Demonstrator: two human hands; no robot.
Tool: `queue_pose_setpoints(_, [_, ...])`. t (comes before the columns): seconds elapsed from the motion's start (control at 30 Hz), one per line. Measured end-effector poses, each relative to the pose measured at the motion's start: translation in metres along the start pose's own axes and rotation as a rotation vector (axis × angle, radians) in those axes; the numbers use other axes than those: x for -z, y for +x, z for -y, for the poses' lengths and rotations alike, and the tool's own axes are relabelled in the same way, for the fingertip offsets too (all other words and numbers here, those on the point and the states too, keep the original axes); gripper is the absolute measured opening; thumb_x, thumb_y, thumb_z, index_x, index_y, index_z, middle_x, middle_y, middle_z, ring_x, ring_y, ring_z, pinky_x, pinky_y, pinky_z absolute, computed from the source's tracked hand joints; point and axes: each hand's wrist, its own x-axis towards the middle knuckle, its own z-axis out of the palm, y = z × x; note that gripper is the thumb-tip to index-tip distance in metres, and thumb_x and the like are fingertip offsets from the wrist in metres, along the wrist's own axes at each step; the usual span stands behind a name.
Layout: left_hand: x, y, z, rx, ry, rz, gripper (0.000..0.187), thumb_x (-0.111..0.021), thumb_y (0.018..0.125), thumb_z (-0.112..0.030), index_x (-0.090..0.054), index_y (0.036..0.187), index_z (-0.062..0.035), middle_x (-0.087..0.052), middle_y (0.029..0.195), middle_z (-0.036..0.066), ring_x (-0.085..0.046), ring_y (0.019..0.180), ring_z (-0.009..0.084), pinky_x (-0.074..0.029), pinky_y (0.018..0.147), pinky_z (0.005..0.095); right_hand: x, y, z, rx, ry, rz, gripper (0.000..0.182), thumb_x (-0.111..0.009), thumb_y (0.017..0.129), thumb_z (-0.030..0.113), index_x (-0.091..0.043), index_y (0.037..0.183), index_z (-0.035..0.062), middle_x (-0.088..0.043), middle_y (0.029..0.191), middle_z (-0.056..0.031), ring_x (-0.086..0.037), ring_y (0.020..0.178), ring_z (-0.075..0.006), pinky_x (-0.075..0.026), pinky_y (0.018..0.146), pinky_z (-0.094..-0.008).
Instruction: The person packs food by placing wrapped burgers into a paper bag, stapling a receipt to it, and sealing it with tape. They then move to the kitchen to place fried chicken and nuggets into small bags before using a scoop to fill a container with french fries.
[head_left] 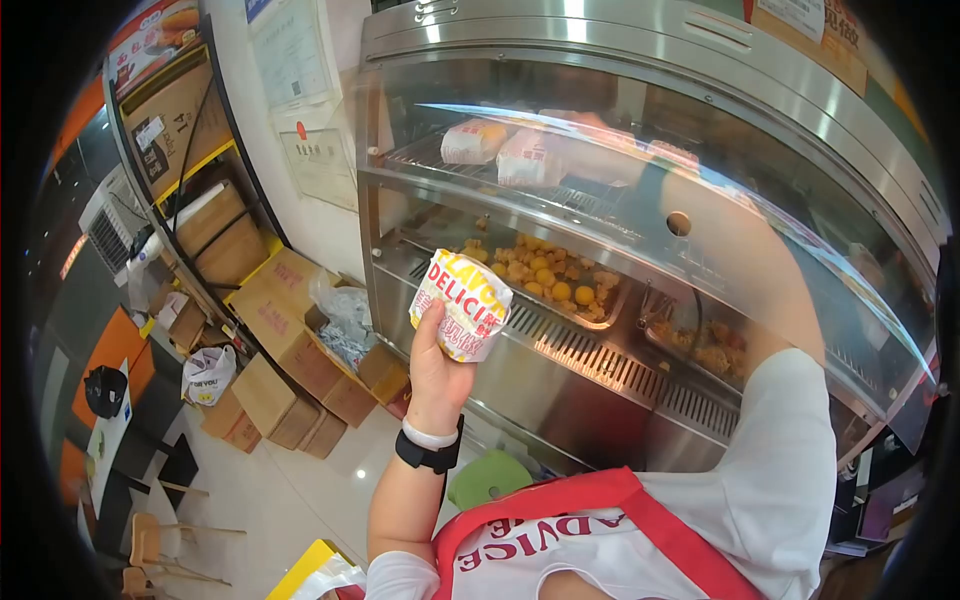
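My left hand (441, 378) grips a burger wrapped in printed paper (462, 305) with red and yellow lettering, held in front of the glass food warmer (400, 215). The thumb lies across the wrapper. Behind the curved glass, my right hand (598, 152) reaches onto the upper rack among wrapped burgers (528, 160). Reflections and blur hide its fingers, so I cannot tell whether it grips one. Another wrapped burger (474, 141) sits to the left on that rack.
Below the rack, a metal tray (600, 322) holds round yellow fried pieces; a second tray (655, 330) with fried food is to its right. Cardboard boxes (290, 300) and a shelf rack (150, 200) line the left side. A green stool (490, 478) stands below the warmer.
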Motion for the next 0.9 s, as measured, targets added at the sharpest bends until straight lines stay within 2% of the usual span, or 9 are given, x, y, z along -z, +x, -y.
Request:
queue_pose_setpoints(0.1, [0.006,-0.016,-0.006,0.025,-0.003,-0.014,0.039,-0.049,0.082,-0.017,-0.041,0.117,-0.0045,-0.05,0.113,0.011,-0.049,0.104,0.0246,-0.037,0.092,0.042,0.012,0.009,-0.045,-0.166,-0.184,0.115,0.034,-0.053,0.08,0.026,-0.049,0.109,0.0071,-0.056,0.099,-0.0107,-0.053,0.093,-0.018,-0.041,0.081,-0.0306])
queue_pose_setpoints(0.2, [0.016,-0.025,-0.014,0.004,0.038,-0.051,0.039,-0.05,0.081,-0.016,-0.041,0.117,-0.0038,-0.05,0.113,0.011,-0.049,0.104,0.0252,-0.038,0.091,0.0426,0.017,0.004,-0.063,-0.226,-0.165,0.213,0.035,-0.053,0.08,0.026,-0.049,0.109,0.0068,-0.056,0.099,-0.011,-0.053,0.093,-0.0182,-0.041,0.081,-0.0306])
queue_pose_setpoints(0.33, [0.028,-0.037,-0.02,-0.048,0.042,-0.095,0.041,-0.051,0.081,-0.018,-0.04,0.117,-0.0035,-0.05,0.113,0.011,-0.049,0.104,0.0257,-0.038,0.09,0.0435,0.022,-0.002,-0.075,-0.227,-0.051,0.242,0.037,-0.054,0.079,0.026,-0.049,0.11,0.0065,-0.056,0.099,-0.0114,-0.053,0.094,-0.0185,-0.041,0.081,-0.0305])
queue_pose_setpoints(0.57, [0.039,-0.053,-0.025,-0.022,0.021,-0.089,0.042,-0.051,0.08,-0.018,-0.04,0.118,-0.0039,-0.05,0.114,0.011,-0.049,0.104,0.0256,-0.038,0.09,0.0434,0.023,-0.008,-0.081,-0.208,0.196,0.282,0.039,-0.054,0.078,0.026,-0.049,0.111,0.0059,-0.056,0.1,-0.012,-0.052,0.094,-0.0191,-0.041,0.081,-0.0305])
queue_pose_setpoints(0.9, [0.047,-0.074,-0.033,-0.114,0.071,-0.165,0.041,-0.05,0.08,-0.017,-0.039,0.117,-0.0037,-0.049,0.114,0.01,-0.049,0.103,0.0231,-0.039,0.089,0.0403,0.025,-0.009,-0.079,-0.144,0.618,0.344,0.042,-0.055,0.077,0.026,-0.048,0.112,0.005,-0.056,0.101,-0.0129,-0.052,0.095,-0.0199,-0.041,0.081,-0.0303])
